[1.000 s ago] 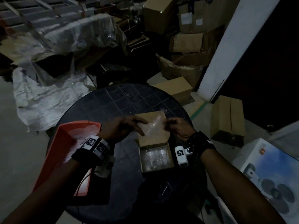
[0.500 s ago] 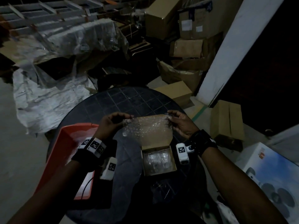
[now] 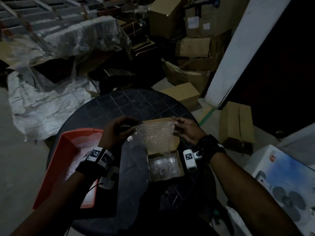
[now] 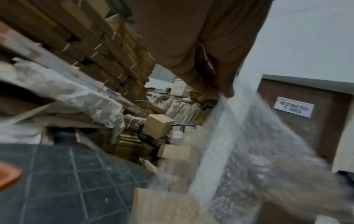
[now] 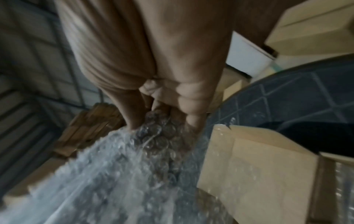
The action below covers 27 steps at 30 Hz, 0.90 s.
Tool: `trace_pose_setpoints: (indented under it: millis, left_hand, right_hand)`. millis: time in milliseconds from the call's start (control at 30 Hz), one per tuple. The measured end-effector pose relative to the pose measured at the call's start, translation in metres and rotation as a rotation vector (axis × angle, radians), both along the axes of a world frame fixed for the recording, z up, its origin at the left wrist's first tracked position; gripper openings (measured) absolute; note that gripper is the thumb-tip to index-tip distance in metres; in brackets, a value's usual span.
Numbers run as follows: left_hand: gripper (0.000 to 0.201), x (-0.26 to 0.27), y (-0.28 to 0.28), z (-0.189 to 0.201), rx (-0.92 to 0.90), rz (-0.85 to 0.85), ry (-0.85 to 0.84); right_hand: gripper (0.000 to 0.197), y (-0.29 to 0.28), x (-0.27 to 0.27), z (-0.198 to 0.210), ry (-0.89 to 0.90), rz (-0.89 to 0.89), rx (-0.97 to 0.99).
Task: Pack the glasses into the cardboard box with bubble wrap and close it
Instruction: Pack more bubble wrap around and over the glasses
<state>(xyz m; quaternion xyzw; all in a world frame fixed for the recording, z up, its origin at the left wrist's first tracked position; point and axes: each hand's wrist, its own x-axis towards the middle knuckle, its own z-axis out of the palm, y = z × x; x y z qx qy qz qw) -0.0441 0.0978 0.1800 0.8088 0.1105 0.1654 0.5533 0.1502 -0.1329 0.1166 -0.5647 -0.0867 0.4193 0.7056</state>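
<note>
Setting: a dim storeroom, seen from a head camera looking down at a round dark counter [image 3: 129, 106] with a grid pattern.
Cardboard box: a small cardboard box [image 3: 181, 169] sits open on the near right part of the counter, its lid flap [image 3: 173, 143] folded back on the far side.
Box contents: clear glasses [image 3: 164, 166] lie inside the box, packed close together; how many there are cannot be told in the low light.
Bubble wrap: a sheet of bubble wrap [image 3: 153, 133] is held stretched in the air just above the far side of the box, in front of the lid flap, hanging down toward the opening.
Left hand: the left hand [image 3: 117, 132] pinches the left top edge of the sheet between thumb and fingertips; the left wrist view shows the wrap falling away from that pinch.
Right hand: the right hand [image 3: 187, 130] pinches the right top corner of the sheet, fingers curled onto the bubbles in the right wrist view.
Tray: an orange tray [image 3: 56, 160] rests on the near left of the counter, with more clear plastic wrap lying in it.
Surroundings: brown cartons [image 3: 192, 46] are stacked on the floor far right, and plastic sheeting [image 3: 44, 106] is heaped far left.
</note>
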Motion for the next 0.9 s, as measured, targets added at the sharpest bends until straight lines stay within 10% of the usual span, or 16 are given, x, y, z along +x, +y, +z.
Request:
trace_pose_setpoints:
  millis: [267, 467, 567, 767, 900]
  left_hand:
    - [0.035, 0.013, -0.009, -0.008, -0.401, 0.092, -0.112]
    - [0.004, 0.028, -0.008, -0.017, -0.753, 0.209, 0.07]
    - [0.034, 0.032, -0.009, -0.019, -0.911, 0.193, 0.196]
    - [0.042, 0.039, -0.026, -0.028, -0.414, -0.018, 0.385]
    - [0.014, 0.046, -0.028, -0.028, -0.354, 0.035, 0.277]
  right_hand:
    - [0.059, -0.007, -0.004, 0.007, 0.142, -0.008, 0.017]
    - [0.049, -0.015, -0.005, 0.01, -0.072, 0.085, -0.05]
    - [0.05, -0.018, -0.002, 0.012, -0.056, 0.056, -0.043]
    - [0.046, -0.027, 0.003, 0.015, -0.117, 0.107, -0.106]
    - [0.046, -0.037, 0.013, 0.015, -0.247, 0.133, -0.184]
